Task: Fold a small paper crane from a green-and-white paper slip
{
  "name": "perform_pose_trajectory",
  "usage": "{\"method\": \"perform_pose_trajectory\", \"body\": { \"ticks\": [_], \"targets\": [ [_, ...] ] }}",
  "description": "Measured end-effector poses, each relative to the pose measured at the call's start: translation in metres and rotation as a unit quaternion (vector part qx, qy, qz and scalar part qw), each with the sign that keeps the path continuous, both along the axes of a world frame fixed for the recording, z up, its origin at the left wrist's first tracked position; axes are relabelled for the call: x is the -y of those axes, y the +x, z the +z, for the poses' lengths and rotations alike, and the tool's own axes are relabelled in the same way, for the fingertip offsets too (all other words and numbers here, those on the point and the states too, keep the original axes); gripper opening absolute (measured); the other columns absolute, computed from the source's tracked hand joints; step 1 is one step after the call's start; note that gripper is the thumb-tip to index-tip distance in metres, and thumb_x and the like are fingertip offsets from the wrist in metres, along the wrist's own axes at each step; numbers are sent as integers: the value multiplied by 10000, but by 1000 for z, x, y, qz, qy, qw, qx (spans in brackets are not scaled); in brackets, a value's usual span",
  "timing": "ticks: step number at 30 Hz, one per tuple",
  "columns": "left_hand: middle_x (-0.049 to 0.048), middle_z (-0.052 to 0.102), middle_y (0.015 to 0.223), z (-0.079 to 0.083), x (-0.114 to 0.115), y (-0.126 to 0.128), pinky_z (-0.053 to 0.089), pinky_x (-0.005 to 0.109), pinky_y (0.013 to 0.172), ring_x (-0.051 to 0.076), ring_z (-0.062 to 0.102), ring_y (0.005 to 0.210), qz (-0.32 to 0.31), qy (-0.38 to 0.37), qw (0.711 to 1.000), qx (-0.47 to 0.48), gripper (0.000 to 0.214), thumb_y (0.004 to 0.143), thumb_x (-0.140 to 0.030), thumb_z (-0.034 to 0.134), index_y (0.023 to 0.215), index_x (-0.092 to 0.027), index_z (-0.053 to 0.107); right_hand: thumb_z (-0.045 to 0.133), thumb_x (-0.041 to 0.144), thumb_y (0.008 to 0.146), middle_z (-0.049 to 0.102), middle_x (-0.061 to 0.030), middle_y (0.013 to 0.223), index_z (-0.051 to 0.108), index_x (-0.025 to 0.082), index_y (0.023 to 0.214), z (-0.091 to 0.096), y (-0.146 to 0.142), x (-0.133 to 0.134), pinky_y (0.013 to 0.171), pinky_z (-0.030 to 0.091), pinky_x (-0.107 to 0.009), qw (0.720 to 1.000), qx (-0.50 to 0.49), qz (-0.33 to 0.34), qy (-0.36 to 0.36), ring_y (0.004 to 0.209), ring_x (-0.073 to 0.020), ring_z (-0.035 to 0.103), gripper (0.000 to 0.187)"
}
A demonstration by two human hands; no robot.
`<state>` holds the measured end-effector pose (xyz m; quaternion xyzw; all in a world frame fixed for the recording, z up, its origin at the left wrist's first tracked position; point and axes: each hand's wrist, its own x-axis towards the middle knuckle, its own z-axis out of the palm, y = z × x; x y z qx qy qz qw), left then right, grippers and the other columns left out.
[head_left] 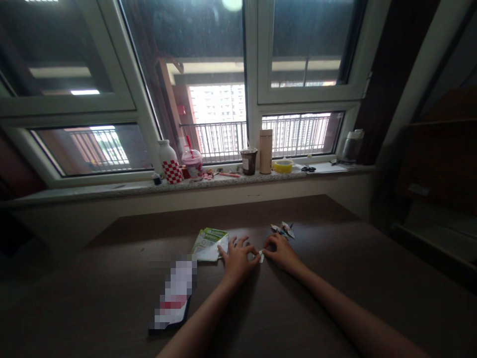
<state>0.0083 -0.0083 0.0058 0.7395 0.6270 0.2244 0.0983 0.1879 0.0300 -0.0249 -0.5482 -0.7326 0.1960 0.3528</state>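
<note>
Between my two hands is a small piece of folded paper (261, 256), pale with a hint of green. My left hand (239, 258) pinches its left side between thumb and forefinger, the other fingers spread. From the right, my right hand (281, 252) closes its fingertips on the paper's other edge. Most of the paper is hidden by the fingers. Just left of my left hand lie green and white printed papers (210, 243), overlapping one another. Beyond my right hand sit small folded paper pieces (283, 229) with coloured print.
A phone-like slab (173, 296), its face blurred out, lies left on the brown table (328, 293). Along the windowsill stand a checkered bottle (171, 164), a pink drink cup (193, 164), a dark drink cup (249, 161), a tan flask (266, 151), yellow tape (283, 166) and scissors (308, 169).
</note>
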Motion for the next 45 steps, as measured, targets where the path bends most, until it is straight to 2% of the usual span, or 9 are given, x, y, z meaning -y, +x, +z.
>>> {"method": "perform_pose_trajectory", "body": {
  "ticks": [16, 23, 29, 33, 37, 45],
  "targets": [
    [-29, 545, 1432, -2, 2, 2, -1, 786, 1080, 336, 292, 1421, -14, 13, 1000, -1, 80, 827, -372, 669, 827, -305, 713, 730, 260, 764, 623, -66, 996, 741, 217, 825, -2, 2, 0, 981, 417, -371, 999, -30, 18, 5, 1064, -241, 563, 75],
    [-19, 529, 1442, 2, 1, 3, 13, 778, 1089, 333, 289, 1420, -15, -7, 1000, -2, 165, 814, -375, 683, 971, -380, 735, 740, 263, 730, 629, -59, 984, 715, 211, 826, -4, 0, -2, 956, 439, -364, 999, -37, 0, 7, 1029, -230, 573, 112],
    [-36, 542, 1427, 2, 1, 1, 8, 790, 1076, 349, 300, 1412, -19, 6, 1000, -8, 77, 804, -372, 706, 850, -384, 767, 728, 277, 751, 639, -63, 966, 708, 197, 803, -3, 3, -2, 947, 431, -368, 999, -43, 12, 11, 1024, -239, 573, 98],
    [-33, 529, 1442, 1, 0, 0, 12, 789, 1077, 346, 299, 1408, -24, 21, 999, -15, 112, 807, -354, 703, 897, -393, 757, 666, 245, 791, 652, -54, 933, 705, 194, 805, -5, 7, -3, 945, 433, -364, 997, -69, 34, 20, 990, -226, 591, 66],
    [-24, 502, 1469, 2, 0, 2, 20, 770, 1096, 329, 296, 1410, -23, 8, 1000, -14, 203, 814, -347, 694, 1002, -412, 737, 680, 248, 791, 655, -54, 945, 712, 211, 812, -4, 7, -2, 965, 425, -385, 998, -45, 39, 33, 1014, -235, 574, 54],
    [-45, 514, 1462, 1, 1, 2, 5, 764, 1101, 337, 305, 1406, -25, 21, 999, -18, 113, 809, -362, 715, 881, -426, 774, 698, 267, 797, 620, -64, 964, 708, 210, 809, -2, 1, 2, 966, 422, -393, 999, -2, 16, 41, 1034, -246, 552, 59]
  ]
}}
